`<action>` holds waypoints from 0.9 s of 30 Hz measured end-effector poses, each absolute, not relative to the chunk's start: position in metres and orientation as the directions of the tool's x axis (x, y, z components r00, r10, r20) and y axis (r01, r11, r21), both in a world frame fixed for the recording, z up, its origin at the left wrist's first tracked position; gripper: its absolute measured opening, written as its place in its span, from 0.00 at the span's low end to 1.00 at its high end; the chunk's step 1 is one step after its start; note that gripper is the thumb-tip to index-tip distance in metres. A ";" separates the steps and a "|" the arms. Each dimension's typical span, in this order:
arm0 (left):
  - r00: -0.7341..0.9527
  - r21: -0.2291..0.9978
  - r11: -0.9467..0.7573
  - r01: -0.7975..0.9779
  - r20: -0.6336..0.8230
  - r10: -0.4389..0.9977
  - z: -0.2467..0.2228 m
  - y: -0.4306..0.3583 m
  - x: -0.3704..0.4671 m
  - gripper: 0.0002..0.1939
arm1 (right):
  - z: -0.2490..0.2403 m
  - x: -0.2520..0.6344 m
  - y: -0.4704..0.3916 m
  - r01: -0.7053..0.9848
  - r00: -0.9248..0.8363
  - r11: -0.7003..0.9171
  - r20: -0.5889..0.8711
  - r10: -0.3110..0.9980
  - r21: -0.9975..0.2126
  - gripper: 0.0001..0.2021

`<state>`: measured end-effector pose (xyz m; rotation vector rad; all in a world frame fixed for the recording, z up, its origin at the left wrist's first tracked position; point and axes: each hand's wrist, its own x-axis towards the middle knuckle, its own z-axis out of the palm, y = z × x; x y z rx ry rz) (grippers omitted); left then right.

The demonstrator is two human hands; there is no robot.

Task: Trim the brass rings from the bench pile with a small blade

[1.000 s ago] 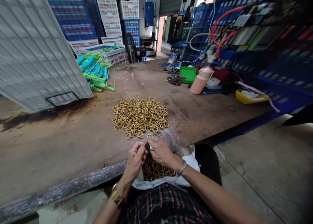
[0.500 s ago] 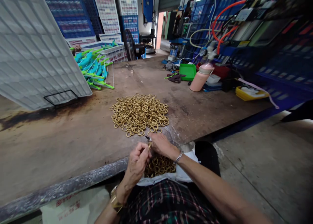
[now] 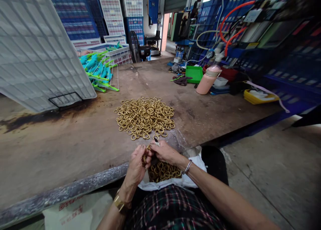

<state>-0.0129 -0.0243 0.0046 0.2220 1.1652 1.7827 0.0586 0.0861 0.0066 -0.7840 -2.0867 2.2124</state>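
Observation:
My left hand is closed around a few brass-coloured rings, held just over the table's front edge. Against it, my right hand grips what looks like a small knife; its short dark tip points up and away from me. The fingers of both hands meet at one ring, and the exact contact is hidden. Just beyond them, a pile of the same rings lies on the table, a few loose at its near side. Below my hands, a white sack in my lap holds many more rings.
At left a white plastic crate leans on the worn table, beside green and turquoise plastic pieces. A pink bottle, a green tray and a yellow tray stand at right. Part of another person's hand shows behind the crate.
My right hand has drawn slightly back and right, and the knife tip now shows more plainly. My left hand has turned, exposing the rings in it. The view has shifted slightly.

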 end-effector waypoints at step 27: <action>-0.688 0.967 0.013 -0.254 -0.190 0.700 -0.008 -0.025 -0.009 0.16 | -0.002 0.058 0.078 0.277 -0.826 -0.227 -0.352 0.440 -0.934 0.15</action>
